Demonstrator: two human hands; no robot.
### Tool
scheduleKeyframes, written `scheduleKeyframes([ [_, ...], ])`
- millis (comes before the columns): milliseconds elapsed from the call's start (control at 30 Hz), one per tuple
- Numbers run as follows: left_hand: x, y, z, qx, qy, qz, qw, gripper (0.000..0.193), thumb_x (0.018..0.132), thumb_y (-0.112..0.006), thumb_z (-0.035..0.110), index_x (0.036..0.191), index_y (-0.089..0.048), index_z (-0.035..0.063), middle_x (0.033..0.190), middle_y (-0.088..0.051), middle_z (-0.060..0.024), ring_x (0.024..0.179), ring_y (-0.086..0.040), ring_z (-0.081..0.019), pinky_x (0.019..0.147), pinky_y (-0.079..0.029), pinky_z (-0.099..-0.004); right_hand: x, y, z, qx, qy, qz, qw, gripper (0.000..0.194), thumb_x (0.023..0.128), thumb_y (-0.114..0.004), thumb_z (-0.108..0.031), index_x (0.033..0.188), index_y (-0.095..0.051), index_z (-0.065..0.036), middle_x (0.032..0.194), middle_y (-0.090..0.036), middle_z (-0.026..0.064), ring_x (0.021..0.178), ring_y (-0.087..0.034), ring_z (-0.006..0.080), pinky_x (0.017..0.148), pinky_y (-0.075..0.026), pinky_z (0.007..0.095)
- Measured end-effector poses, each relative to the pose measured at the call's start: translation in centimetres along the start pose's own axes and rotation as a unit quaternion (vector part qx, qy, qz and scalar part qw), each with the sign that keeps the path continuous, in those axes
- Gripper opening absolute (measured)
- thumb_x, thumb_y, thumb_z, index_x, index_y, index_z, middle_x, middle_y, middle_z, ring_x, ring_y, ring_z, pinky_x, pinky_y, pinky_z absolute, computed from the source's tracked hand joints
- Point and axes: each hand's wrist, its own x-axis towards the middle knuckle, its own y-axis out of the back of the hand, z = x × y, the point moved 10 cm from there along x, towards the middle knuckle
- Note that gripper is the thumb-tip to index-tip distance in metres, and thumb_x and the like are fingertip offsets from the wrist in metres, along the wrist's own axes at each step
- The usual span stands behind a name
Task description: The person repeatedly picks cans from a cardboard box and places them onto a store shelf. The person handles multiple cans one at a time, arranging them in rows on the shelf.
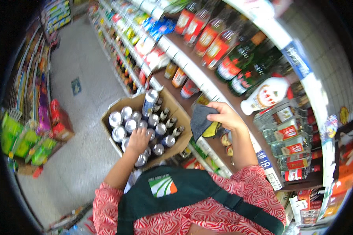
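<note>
A cardboard box (pixel 181 117) full of upright drink cans (pixel 119 134) and several dark glass bottles (pixel 171 121) stands before me. My left hand (pixel 138 139) reaches down among the can tops, its fingertips at one of them; whether it grips a can is not clear. One taller can (pixel 150 102) rises above the rest at the box's far side. Right of the box, my right hand (pixel 223 117) holds up a folded dark grey cloth (pixel 202 120) with a yellow part (pixel 212 129), close to the front of the store shelves.
Shelves (pixel 194 70) on the right carry red-labelled bottles (pixel 219 48), green bottles (pixel 241 80), a white bottle (pixel 266 94) and clear bottles (pixel 292 148). An aisle floor (pixel 88 58) runs along the left, with red boxes (pixel 60 124) and green packages (pixel 13 133) at its far edge.
</note>
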Motion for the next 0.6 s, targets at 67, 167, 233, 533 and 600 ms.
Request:
scheduleKeyframes([
  [67,0.3,0.8,0.2,-0.013,0.0,-0.011,1.0,0.046,0.077,-0.06,0.024,0.121,-0.051,0.0146,0.115,-0.051,-0.0113,0.108,-0.049,-0.0246,0.086,-0.039,-0.038,-2.4,2.4,-9.3,-0.014,0.107,0.126,0.986,0.038,0.07,-0.068,0.0,0.107,-0.059,-0.002,0.1,-0.06,0.0002,0.082,-0.057,0.0081,0.073,-0.048,0.0251],
  [167,1.1,2.3,0.8,-0.07,0.0,-0.025,0.997,0.054,0.069,-0.068,0.027,0.118,-0.052,0.0121,0.115,-0.05,-0.0122,0.108,-0.048,-0.0263,0.087,-0.039,-0.0387,-7.9,4.5,-24.3,-0.163,0.287,0.299,0.896,0.028,0.075,-0.066,-0.007,0.101,-0.058,-0.004,0.085,-0.059,-0.0019,0.076,-0.056,0.0075,0.072,-0.047,0.0234],
  [233,1.3,2.8,0.9,-0.101,0.004,-0.034,0.994,0.065,0.065,-0.073,0.031,0.123,-0.05,0.0135,0.116,-0.05,-0.0134,0.11,-0.047,-0.0284,0.089,-0.039,-0.0401,-10.4,5.8,-33.7,-0.332,0.356,0.401,0.777,0.025,0.079,-0.063,-0.018,0.097,-0.06,0.0,0.08,-0.059,0.0002,0.073,-0.055,0.0071,0.066,-0.044,0.0219],
  [533,2.8,9.5,5.6,-0.2,-0.099,0.047,0.974,0.053,0.069,-0.069,0.022,0.118,-0.052,0.0082,0.116,-0.049,-0.0168,0.108,-0.048,-0.0342,0.092,-0.039,-0.0432,-8.7,20.9,-51.3,-0.675,0.161,0.611,0.382,0.027,0.081,-0.053,-0.02,0.098,-0.062,-0.002,0.107,-0.059,0.0232,0.101,-0.055,0.0413,0.085,-0.045,0.0449],
  [600,2.7,10.7,5.9,-0.208,-0.107,0.053,0.971,0.053,0.071,-0.068,0.021,0.12,-0.052,0.0084,0.117,-0.049,-0.0169,0.108,-0.048,-0.035,0.094,-0.039,-0.0431,-6.9,22.4,-51.1,-0.67,0.09,0.622,0.396,0.032,0.085,-0.042,-0.017,0.107,-0.058,-0.001,0.113,-0.057,0.0237,0.106,-0.054,0.0398,0.088,-0.044,0.0448],
])
